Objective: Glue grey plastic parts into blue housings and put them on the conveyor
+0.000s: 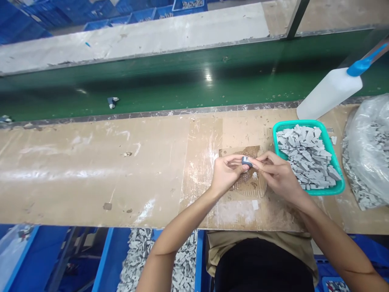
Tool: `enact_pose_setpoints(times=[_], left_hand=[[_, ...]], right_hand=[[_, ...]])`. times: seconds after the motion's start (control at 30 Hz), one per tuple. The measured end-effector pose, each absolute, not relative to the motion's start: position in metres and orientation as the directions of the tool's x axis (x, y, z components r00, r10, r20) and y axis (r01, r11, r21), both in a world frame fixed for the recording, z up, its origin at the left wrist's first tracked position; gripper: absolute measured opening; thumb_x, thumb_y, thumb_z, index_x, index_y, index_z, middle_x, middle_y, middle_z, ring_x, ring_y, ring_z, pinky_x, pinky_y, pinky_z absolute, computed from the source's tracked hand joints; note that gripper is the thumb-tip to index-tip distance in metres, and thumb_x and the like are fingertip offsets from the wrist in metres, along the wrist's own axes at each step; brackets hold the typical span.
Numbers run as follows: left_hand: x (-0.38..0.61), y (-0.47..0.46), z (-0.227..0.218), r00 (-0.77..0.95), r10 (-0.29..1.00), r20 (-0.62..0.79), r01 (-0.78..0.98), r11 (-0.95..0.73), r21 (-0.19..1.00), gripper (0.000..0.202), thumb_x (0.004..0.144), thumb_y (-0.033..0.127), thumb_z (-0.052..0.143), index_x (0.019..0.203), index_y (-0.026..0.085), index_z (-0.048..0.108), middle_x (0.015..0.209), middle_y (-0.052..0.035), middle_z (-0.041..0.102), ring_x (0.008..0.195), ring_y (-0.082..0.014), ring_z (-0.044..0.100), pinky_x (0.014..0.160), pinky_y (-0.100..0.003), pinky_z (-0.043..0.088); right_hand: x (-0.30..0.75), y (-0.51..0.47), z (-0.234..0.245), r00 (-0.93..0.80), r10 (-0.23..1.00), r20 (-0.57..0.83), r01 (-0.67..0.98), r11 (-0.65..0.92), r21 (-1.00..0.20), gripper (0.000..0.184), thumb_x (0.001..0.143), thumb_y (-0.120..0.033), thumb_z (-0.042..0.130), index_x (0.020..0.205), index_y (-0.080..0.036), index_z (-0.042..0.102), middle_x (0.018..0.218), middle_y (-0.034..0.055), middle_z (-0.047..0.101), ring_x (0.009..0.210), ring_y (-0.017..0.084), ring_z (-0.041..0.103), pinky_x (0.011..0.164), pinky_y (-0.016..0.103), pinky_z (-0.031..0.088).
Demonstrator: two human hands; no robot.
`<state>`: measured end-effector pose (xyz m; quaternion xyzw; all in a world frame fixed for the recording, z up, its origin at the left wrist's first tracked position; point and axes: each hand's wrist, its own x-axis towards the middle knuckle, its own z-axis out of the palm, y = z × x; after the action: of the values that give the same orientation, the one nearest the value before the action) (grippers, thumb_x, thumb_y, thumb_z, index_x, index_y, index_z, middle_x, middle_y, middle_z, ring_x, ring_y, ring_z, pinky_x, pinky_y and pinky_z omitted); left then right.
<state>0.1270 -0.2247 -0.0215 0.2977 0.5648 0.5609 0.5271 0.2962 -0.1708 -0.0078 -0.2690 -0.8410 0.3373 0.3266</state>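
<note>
You've got a little gray block pinched between the fingertips of your left hand and right hand, both held close together right above a cardboard scrap. Just to the right sits a teal basket heaped with gray blocks, then a plastic bag of more, with a white squeeze bottle tilted past them at the edge of the green conveyor belt.
</note>
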Motion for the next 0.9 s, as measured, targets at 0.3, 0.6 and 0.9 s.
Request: enact_pose_setpoints(times=[0.3, 0.6, 0.9], left_hand=[[0.127, -0.224, -0.014, -0.301, 0.905, -0.300, -0.212, 0.243, 0.946, 0.021, 0.060, 0.017, 0.082, 0.081, 0.014, 0.077, 0.081, -0.0074, 0.079, 0.071, -0.0168, 0.074, 0.073, -0.030, 0.061], [0.121, -0.223, 0.003, -0.247, 0.921, -0.300, -0.286, 0.226, 0.931, 0.032, 0.057, 0.024, 0.089, 0.085, 0.015, 0.079, 0.085, -0.0095, 0.079, 0.072, -0.0175, 0.072, 0.071, -0.029, 0.059], [0.125, -0.222, -0.004, -0.153, 0.879, -0.451, -0.420, 0.355, 0.835, 0.050, 0.040, 0.040, 0.098, 0.075, 0.012, 0.075, 0.062, -0.0056, 0.071, 0.055, -0.0125, 0.064, 0.057, -0.023, 0.051]], right_hand=[[0.293, -0.176, -0.018, -0.596, 0.679, 0.429, 0.302, 0.684, -0.664, 0.041, 0.095, -0.006, 0.044, 0.117, -0.023, 0.075, 0.084, 0.0037, 0.062, 0.074, 0.013, 0.062, 0.064, 0.024, 0.054], [0.294, -0.177, -0.010, -0.595, 0.712, 0.373, 0.280, 0.619, -0.734, 0.043, 0.100, -0.020, 0.051, 0.142, -0.026, 0.058, 0.137, 0.0072, 0.066, 0.126, 0.022, 0.063, 0.106, 0.037, 0.054], [0.296, -0.173, -0.012, -0.731, 0.663, 0.159, 0.256, 0.483, -0.837, 0.050, 0.094, -0.028, 0.063, 0.143, -0.021, 0.057, 0.147, 0.0079, 0.057, 0.137, 0.026, 0.054, 0.114, 0.041, 0.048]])
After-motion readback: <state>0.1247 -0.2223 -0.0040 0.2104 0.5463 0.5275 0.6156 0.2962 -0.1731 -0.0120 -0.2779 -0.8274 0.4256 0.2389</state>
